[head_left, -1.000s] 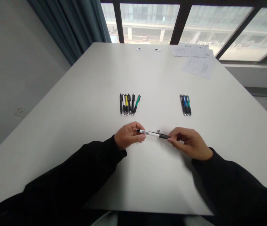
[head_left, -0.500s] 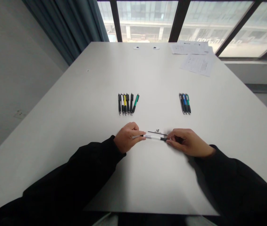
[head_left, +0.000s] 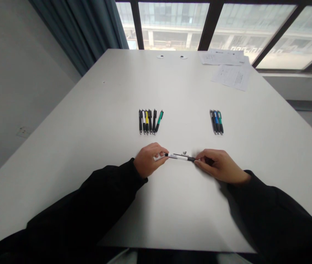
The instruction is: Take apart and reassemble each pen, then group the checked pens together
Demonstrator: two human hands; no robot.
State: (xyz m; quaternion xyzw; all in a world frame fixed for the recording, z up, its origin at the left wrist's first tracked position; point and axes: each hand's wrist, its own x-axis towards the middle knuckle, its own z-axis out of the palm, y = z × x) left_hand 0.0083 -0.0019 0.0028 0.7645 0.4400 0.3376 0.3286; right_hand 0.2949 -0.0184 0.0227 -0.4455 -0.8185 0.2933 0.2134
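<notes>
A white pen with a dark grip lies sideways between my two hands, near the middle of the table. My left hand pinches its black left end between thumb and fingertips. At the dark grip, my right hand is closed with thumb and forefinger on the other end. Just behind the pen, a thin dark refill is partly hidden by it. Beside the refill lies a small metal pen tip; other tiny parts there are too small to make out.
Beyond my left hand, several pens lie in a row, black, white, yellow and green. Farther right is a group of 3 pens. Paper sheets rest at the back right of the white table, by the window.
The pen has shifted slightly up toward the refill, now covering part of it. My left fingers have curled in more around the pen's end. My right hand has barely moved.
</notes>
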